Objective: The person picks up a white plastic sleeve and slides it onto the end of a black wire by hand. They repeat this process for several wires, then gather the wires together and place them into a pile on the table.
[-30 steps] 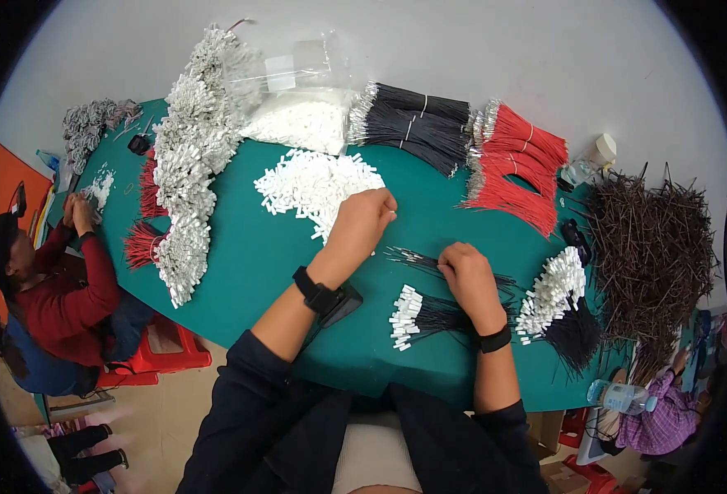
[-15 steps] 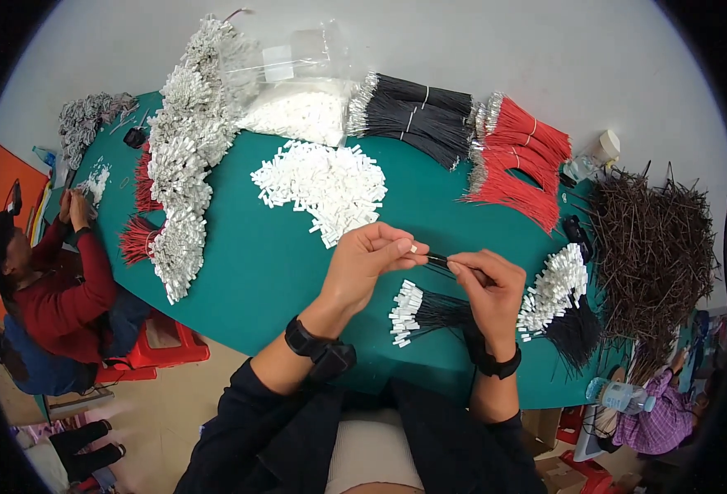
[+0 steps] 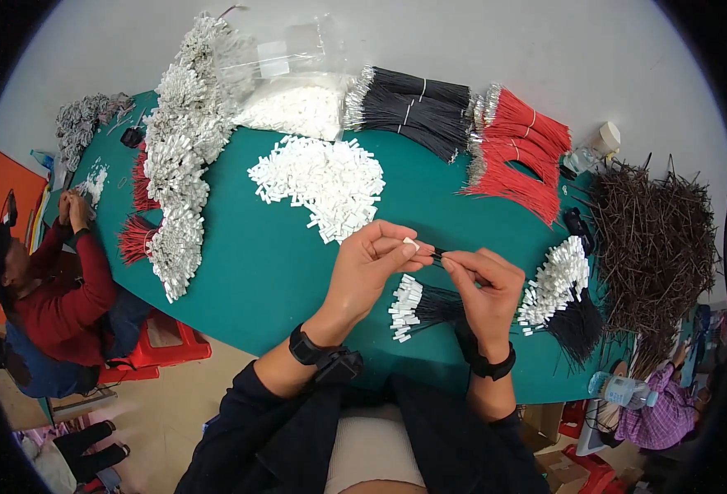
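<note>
Between the thumb and fingers of my left hand (image 3: 382, 253) is a small white connector housing (image 3: 411, 243). My right hand (image 3: 487, 284) pinches several thin black wires (image 3: 438, 254), whose ends reach to the left fingertips. Whether a wire sits inside the housing cannot be made out. Below my hands lies a bundle of black wires with white housings (image 3: 407, 307) on their ends. Right of my right hand is a larger heap of such capped black wires (image 3: 554, 284). Beyond my left hand spreads a pile of loose white housings (image 3: 322, 181).
On the green table (image 3: 240, 247) stand a clear bag of housings (image 3: 297, 107), black wire bundles (image 3: 413, 107), red wire bundles (image 3: 520, 156) and a brown wire heap (image 3: 652, 255). A long white-ended pile (image 3: 178, 165) lies left. A bottle (image 3: 623, 390) is at the right edge; a co-worker (image 3: 58, 296) sits left.
The white housing has tilted and shows more in my left fingertips. My right fingers have shifted slightly left along the wires. The view has moved a little.
</note>
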`<state>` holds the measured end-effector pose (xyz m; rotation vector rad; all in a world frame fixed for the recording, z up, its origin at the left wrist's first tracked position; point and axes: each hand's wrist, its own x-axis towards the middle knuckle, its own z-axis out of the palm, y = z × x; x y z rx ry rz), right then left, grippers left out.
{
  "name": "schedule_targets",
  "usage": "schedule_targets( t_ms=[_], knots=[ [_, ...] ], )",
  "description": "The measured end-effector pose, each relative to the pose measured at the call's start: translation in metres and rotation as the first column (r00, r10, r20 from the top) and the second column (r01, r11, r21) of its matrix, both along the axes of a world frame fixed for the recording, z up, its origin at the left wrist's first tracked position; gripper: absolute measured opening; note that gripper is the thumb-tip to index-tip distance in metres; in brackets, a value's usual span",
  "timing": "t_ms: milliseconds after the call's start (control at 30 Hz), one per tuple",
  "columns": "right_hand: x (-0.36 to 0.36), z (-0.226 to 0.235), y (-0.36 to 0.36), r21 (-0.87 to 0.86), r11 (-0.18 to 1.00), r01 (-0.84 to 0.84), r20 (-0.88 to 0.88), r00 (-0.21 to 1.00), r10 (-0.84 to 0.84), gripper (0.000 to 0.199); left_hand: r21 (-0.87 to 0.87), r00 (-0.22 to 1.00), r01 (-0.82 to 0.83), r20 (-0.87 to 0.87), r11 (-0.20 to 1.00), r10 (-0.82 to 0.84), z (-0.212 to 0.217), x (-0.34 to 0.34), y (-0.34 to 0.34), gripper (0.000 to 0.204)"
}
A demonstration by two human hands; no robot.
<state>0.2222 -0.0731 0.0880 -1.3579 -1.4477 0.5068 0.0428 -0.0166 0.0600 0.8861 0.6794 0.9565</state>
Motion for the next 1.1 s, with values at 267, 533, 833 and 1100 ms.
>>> schedule_targets(
  t_ms=[267, 533, 833, 1100],
  knots=[
    [0.001, -0.004, 0.0, 0.011, 1.0, 0.024, 0.008, 1.0, -0.024, 0.007, -0.038, 0.999, -0.005, 0.038, 0.999, 0.007, -0.004, 0.001, 0.0, 0.013],
    [-0.003, -0.001, 0.0, 0.036, 0.999, 0.039, 0.009, 0.999, -0.039, 0.006, -0.046, 0.997, -0.077, 0.026, 0.996, 0.078, -0.012, -0.002, 0.0, 0.013],
    [-0.002, 0.0, -0.001, 0.127, 0.991, 0.038, 0.134, 0.989, -0.055, 0.009, -0.019, 0.996, -0.065, 0.054, 0.998, 0.066, -0.015, -0.002, -0.002, 0.013],
    [-0.002, 0.001, -0.002, 0.125, 0.991, 0.038, 0.086, 0.995, -0.049, 0.012, 0.094, 0.995, -0.1, 0.039, 0.99, 0.097, -0.01, 0.0, -0.005, 0.017]
  ],
)
